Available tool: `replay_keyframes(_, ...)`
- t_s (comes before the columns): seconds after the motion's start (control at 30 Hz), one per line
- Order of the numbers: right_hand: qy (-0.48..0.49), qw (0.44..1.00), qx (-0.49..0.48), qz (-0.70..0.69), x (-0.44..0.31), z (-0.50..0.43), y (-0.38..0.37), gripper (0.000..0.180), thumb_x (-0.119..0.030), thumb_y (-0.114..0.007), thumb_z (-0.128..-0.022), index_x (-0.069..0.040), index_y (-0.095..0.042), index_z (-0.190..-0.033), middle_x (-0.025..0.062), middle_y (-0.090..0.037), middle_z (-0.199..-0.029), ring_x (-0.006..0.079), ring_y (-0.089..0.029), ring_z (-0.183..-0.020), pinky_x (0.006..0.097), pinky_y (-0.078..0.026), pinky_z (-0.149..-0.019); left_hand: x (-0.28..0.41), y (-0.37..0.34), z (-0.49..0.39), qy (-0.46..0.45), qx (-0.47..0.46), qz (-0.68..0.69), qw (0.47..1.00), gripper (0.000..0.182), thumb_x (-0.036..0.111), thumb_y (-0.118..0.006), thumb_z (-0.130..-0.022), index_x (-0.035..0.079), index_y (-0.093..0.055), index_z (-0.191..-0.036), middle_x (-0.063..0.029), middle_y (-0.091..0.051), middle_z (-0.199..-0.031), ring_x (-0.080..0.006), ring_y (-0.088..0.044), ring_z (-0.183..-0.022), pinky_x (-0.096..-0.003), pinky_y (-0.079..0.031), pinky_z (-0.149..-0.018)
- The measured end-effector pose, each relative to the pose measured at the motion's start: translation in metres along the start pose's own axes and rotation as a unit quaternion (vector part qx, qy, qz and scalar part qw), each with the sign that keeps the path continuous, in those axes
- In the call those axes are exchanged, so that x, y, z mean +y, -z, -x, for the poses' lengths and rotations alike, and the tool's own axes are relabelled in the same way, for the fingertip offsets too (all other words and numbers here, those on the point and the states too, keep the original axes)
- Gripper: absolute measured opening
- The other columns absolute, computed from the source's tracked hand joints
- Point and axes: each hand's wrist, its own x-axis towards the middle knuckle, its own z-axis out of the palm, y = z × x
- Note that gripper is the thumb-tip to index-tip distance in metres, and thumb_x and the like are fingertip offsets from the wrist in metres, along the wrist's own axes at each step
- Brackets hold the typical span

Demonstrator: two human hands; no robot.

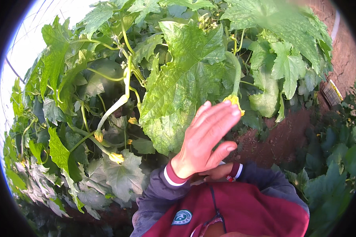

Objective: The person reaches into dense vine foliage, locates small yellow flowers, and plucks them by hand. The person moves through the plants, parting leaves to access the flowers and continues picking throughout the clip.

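Observation:
My left hand (209, 140) is stretched out with its back towards me, fingers straight and thumb apart. Its fingertips overlap a yellow flower (232, 100) at the lower tip of a slim, curved young gourd, apparently a luffa (236, 71); whether they touch is unclear. A broad green leaf (187, 71) hangs just beyond the hand. My right hand (218, 172) is low by my body, partly hidden behind the left wrist, so its grip cannot be made out. To the left hang a paler young gourd (111, 111) with a withered flower and another yellow flower (116, 158).
Vines and stems (127, 71) tangle through dense foliage on the left. Reddish bare soil (279, 139) runs along the right, with more leafy plants (326, 180) beyond it. A crate-like container (332, 93) rests on the ground at the far right.

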Motion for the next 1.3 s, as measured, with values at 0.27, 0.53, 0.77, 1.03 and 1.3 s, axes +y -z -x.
replay_keyframes(0.27, 0.128, 0.976, -0.054, -0.166, -0.149, 0.081, 0.103, 0.04, -0.019, -0.042, -0.1, 0.002, -0.045, -0.134, 0.0134, -0.052, -0.132, 0.0226, -0.055, -0.112, 0.0333, -0.044, -0.094, -0.041, 0.045, 0.0, 0.165, 0.139, -0.128, 0.968, 0.055, 0.015, -0.061, -0.086, -0.003, -0.042, -0.135, -0.0233, -0.046, -0.133, -0.0372, -0.045, -0.122, -0.0441, -0.036, -0.103)
replay_keyframes(0.53, 0.256, 0.913, 0.244, -0.203, -0.253, 0.01, 0.125, 0.045, -0.018, -0.052, -0.095, 0.0, -0.042, -0.136, 0.0136, -0.048, -0.135, 0.025, -0.042, -0.128, 0.0389, -0.033, -0.106, -0.055, -0.05, 0.014, 0.139, -0.047, -0.133, 0.98, 0.065, 0.036, -0.059, -0.086, 0.0, -0.039, -0.136, -0.0191, -0.034, -0.144, -0.0424, -0.03, -0.132, -0.0501, -0.03, -0.107)
replay_keyframes(0.77, 0.272, 0.786, 0.359, -0.424, -0.222, -0.09, 0.218, 0.025, -0.013, -0.054, -0.093, -0.003, -0.057, -0.116, 0.0081, -0.06, -0.118, 0.0181, -0.055, -0.113, 0.036, -0.043, -0.098, -0.068, -0.071, 0.045, 0.145, -0.068, 0.005, 0.987, 0.055, 0.025, -0.056, -0.087, 0.006, -0.043, -0.137, -0.0155, -0.044, -0.135, -0.0301, -0.041, -0.125, -0.0404, -0.032, -0.104)
replay_keyframes(1.03, 0.105, 0.811, 0.52, -0.247, -0.162, -0.145, 0.278, 0.036, -0.015, -0.057, -0.089, -0.007, -0.056, -0.124, 0.0012, -0.06, -0.115, 0.0109, -0.055, -0.103, 0.029, -0.041, -0.09, -0.03, -0.004, 0.089, 0.187, -0.051, -0.093, 0.977, 0.032, 0.004, -0.06, -0.081, -0.003, -0.058, -0.113, -0.0199, -0.049, -0.13, -0.0374, -0.047, -0.122, -0.0404, -0.042, -0.1)
replay_keyframes(1.3, 0.191, 0.848, 0.441, -0.223, -0.191, -0.174, 0.28, 0.034, -0.015, -0.059, -0.089, -0.001, -0.056, -0.12, 0.0095, -0.062, -0.111, 0.0181, -0.059, -0.099, 0.0359, -0.046, -0.088, -0.004, 0.045, 0.116, 0.276, 0.092, -0.138, 0.947, 0.022, 0.003, -0.058, -0.086, 0.003, -0.064, -0.108, -0.0151, -0.064, -0.11, -0.0304, -0.063, -0.099, -0.0368, -0.05, -0.086)
